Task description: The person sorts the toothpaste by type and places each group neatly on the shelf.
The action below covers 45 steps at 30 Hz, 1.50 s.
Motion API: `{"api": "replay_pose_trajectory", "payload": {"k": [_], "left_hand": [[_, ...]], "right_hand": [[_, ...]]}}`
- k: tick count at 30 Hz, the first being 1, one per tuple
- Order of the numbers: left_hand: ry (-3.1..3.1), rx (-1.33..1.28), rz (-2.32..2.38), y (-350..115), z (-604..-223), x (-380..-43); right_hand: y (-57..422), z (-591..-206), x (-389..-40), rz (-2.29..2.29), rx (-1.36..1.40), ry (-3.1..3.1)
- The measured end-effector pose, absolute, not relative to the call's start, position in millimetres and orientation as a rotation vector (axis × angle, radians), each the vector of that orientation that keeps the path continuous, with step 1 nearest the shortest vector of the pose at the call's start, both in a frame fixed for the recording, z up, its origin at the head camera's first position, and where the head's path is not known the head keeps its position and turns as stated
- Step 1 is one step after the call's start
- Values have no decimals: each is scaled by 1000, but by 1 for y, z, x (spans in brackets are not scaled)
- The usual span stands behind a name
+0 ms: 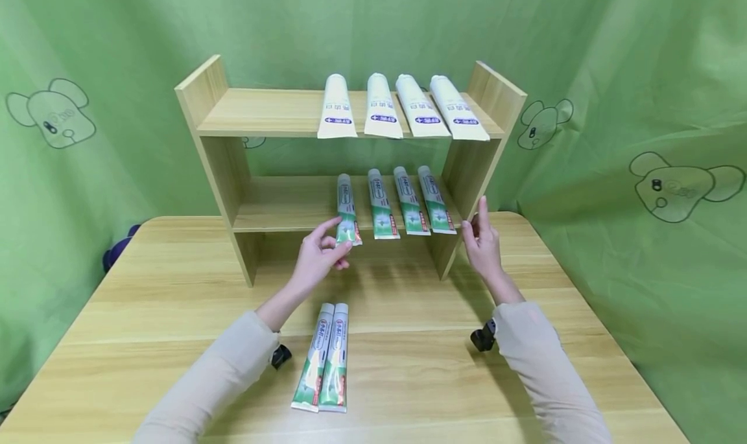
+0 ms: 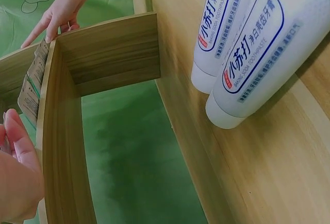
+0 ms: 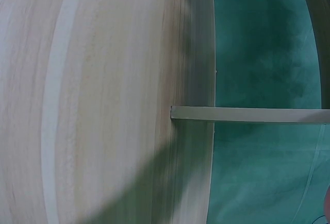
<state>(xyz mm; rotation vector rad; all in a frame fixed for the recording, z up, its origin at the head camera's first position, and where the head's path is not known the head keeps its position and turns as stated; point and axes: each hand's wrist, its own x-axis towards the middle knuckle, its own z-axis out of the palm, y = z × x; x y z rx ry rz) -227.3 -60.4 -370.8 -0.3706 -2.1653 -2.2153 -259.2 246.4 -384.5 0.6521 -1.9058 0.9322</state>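
Note:
My left hand pinches the lower end of a green-and-white toothpaste tube, which lies on the middle board of a wooden shelf. In the left wrist view the same hand shows at the left edge, its grip partly out of frame. My right hand touches the front of the shelf's right side panel, index finger extended. To the right of the pinched tube lie three matching tubes, the closest being a toothpaste tube. Two more toothpaste tubes lie side by side on the table.
Several white tubes lie on the top board, their flat ends over its front edge. The shelf stands on a wooden table before a green curtain. A purple object is partly visible behind the table's left edge.

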Motion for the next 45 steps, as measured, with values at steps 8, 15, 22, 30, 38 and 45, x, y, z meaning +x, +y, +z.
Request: {"api": "replay_pose_trajectory", "payload": {"k": [8, 15, 22, 30, 38, 45], "left_hand": [[-2155, -383, -2195, -59, -369, -232], [-2187, -365, -2165, -57, -367, -237], [-2194, -338, -2163, -54, -365, -241], [-2172, -323, -2140, -56, -368, -236], [-2092, -311, -2187, -68, -368, -224], [-2096, -313, -2260, -82, -370, -213]], "right_hand": [[247, -384, -261, 933, 674, -1896], [247, -383, -262, 933, 676, -1904], [247, -383, -263, 951, 672, -1891], [245, -386, -261, 934, 669, -1893], [245, -386, -260, 935, 648, -1902], [246, -386, -260, 930, 634, -1909]]}}
